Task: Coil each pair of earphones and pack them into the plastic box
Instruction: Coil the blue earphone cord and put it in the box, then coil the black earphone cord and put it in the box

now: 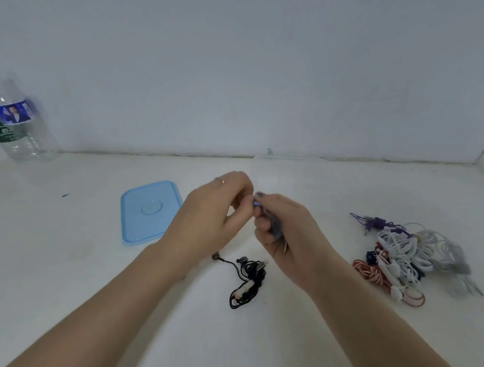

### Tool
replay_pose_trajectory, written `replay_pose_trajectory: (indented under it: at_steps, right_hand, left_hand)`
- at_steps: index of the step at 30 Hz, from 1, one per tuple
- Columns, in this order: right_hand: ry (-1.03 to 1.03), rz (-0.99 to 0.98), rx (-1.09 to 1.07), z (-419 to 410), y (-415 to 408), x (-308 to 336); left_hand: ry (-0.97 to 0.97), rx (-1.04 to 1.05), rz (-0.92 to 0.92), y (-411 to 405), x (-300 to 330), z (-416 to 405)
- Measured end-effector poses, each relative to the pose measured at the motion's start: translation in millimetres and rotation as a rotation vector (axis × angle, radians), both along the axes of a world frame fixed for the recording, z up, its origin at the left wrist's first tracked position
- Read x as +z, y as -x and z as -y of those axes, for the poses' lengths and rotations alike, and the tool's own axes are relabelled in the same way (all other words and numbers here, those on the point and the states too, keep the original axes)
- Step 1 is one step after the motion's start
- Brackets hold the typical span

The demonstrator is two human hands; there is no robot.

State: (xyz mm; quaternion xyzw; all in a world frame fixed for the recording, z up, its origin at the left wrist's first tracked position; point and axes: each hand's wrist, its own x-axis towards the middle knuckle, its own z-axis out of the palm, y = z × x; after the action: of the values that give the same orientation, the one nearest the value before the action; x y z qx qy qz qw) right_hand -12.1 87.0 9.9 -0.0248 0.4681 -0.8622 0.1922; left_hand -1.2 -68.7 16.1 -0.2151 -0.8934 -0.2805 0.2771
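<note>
My right hand (286, 228) grips a coiled bundle of grey-blue earphones (275, 228) above the middle of the table, its plug poking out below the palm. My left hand (209, 218) meets it from the left, and its fingertips pinch the cable end at the top of the bundle. A black pair of earphones (248, 279) lies loosely coiled on the table just below my hands. A tangled pile of white, purple, red and dark earphones (408, 255) lies at the right. The light blue plastic lid (144, 210) lies flat at the left; the box itself is not in sight.
A clear plastic water bottle (18, 120) stands at the far left against the wall. The white table (68, 259) ends at the wall (239, 73) behind my hands. A small blue fleck (65, 195) lies left of the lid.
</note>
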Motion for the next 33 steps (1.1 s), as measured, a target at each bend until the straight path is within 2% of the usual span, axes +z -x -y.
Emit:
replay_pose_trajectory:
  at_steps: [6,10,14,18,22,27,30,32,33]
  right_hand:
    - [-0.387,-0.049,-0.129,-6,60,54]
    - [-0.688,-0.067,-0.148,-4,101,70]
    - [-1.010,-0.078,-0.140,1,134,58]
    - [-1.077,-0.009,-0.107,7,152,48]
    - [-1.198,0.007,0.057,10,154,41]
    - [-1.360,-0.141,0.100,12,149,39]
    - [-1.557,-0.446,-0.012,8,140,41]
    - [-1.556,-0.652,-0.050,5,120,48]
    - [-1.523,-0.717,-0.001,4,108,53]
  left_hand:
    - [-0.219,-0.010,0.327,59,46,-12]
    - [-0.250,0.049,0.498,109,53,-13]
    - [-0.147,0.155,0.570,141,38,-15]
    - [0.053,0.190,0.546,154,23,-17]
    - [0.261,0.164,0.568,153,27,-16]
    - [0.354,0.096,0.638,139,41,-8]
    - [0.345,0.080,0.629,114,49,3]
    - [0.391,0.101,0.612,93,52,13]
    - [0.436,0.112,0.620,83,53,18]
